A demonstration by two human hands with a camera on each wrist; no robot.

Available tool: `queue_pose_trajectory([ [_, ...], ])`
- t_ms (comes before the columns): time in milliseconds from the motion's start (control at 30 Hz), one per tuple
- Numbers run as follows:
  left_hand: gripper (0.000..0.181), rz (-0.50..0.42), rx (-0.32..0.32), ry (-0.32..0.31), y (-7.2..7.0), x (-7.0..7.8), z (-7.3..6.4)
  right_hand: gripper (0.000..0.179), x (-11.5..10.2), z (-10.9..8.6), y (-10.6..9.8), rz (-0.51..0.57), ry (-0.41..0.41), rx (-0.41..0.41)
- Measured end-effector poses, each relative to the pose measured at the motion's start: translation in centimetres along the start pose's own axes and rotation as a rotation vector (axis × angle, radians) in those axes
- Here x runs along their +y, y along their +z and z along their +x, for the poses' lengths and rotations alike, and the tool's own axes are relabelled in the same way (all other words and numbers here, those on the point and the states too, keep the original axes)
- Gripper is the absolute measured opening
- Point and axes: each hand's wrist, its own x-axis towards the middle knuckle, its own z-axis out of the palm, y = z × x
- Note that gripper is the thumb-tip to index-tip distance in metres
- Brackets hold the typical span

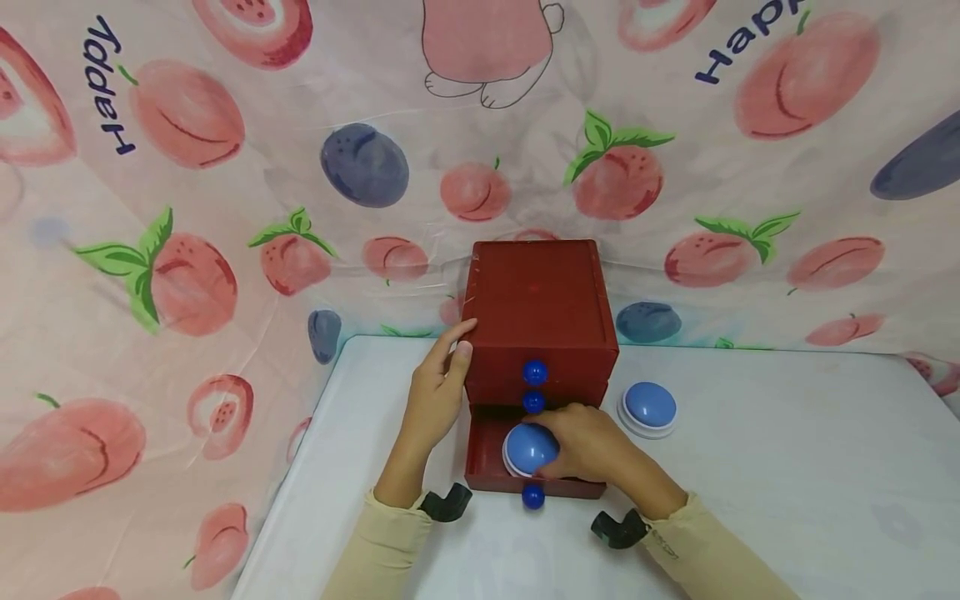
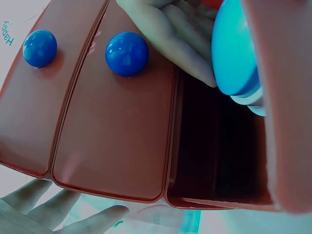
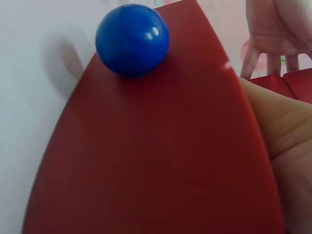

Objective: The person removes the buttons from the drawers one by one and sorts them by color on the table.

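Note:
A dark red cabinet of small drawers (image 1: 536,296) with round blue knobs (image 1: 535,372) stands on the table, its bottom drawer (image 1: 484,450) pulled out. My right hand (image 1: 592,442) reaches into that drawer and grips a round push button with a blue dome (image 1: 531,448) and white base, thumb and fingers around its right side. In the left wrist view, this button (image 2: 235,53) appears tilted at the drawer opening. Against the cabinet's left side rests my left hand (image 1: 437,398), fingers extended. The drawer front (image 3: 151,141) hides the button in the right wrist view.
A second blue-domed push button (image 1: 649,407) sits on the white table (image 1: 772,467), to the right of the cabinet. Behind the table hangs a fruit-print cloth (image 1: 480,142). Black curved pieces (image 1: 447,503) are fixed at both wrists.

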Motion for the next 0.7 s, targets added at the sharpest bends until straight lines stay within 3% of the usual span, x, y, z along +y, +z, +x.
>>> queue_pose_trajectory([
  [367, 0.039, 0.006, 0.001, 0.009, 0.1, 0.1, -0.1, 0.070, 0.1, -0.5, -0.7, -0.006, 0.036, -0.017],
  [700, 0.038, 0.009, 0.009, 0.007, 0.1, 0.0, 0.0, 0.067, 0.2, -1.3, -1.9, -0.007, 0.053, 0.023],
])
